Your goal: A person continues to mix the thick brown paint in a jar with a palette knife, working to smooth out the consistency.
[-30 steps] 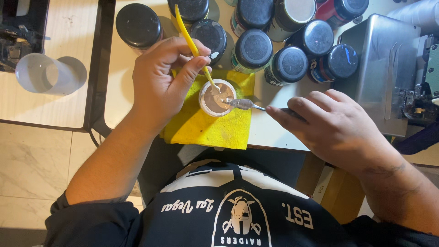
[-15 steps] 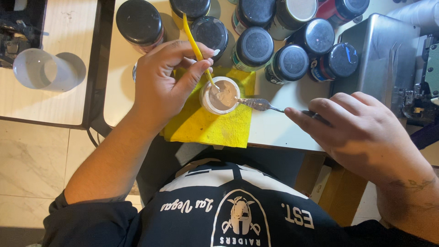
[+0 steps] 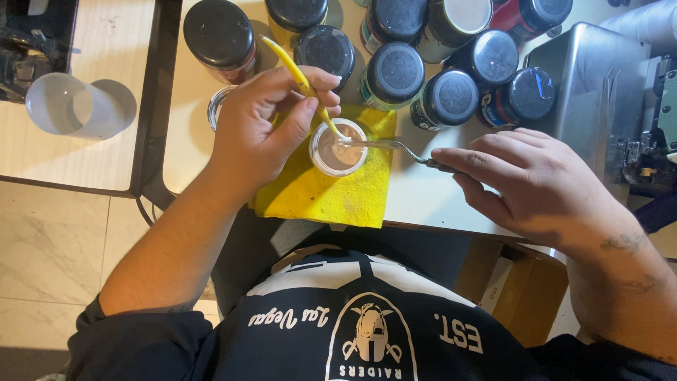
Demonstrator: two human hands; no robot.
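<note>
While the left hand (image 3: pixel 264 130) pinches a yellow-handled brush (image 3: pixel 302 83) between thumb and fingers, the brush tip sits inside the small round paint cup (image 3: pixel 338 147), which holds a beige-pink mix. The right hand (image 3: pixel 539 185) grasps a metal palette knife (image 3: pixel 384 144) by its dark handle, fingertips clenched around it, with the blade tip resting at the cup's right rim. The cup stands on a yellow cloth (image 3: pixel 331 194) laid on the tabletop (image 3: pixel 430 201) near its front edge.

Compared with the earlier frames, the right hand has drawn back to the right, so more of the knife's shank shows between hand and cup; the left hand's grip on the brush is unchanged. The left forearm runs up from lower left, wrist bent over the cloth. The right forearm enters from lower right, knuckles up, fingers pointing left.

Behind the cup, a cluster of black-lidded paint jars (image 3: pixel 395 70) stands close together. A clear plastic cup (image 3: pixel 70 106) lies on its side on a separate surface at far left, well apart.
</note>
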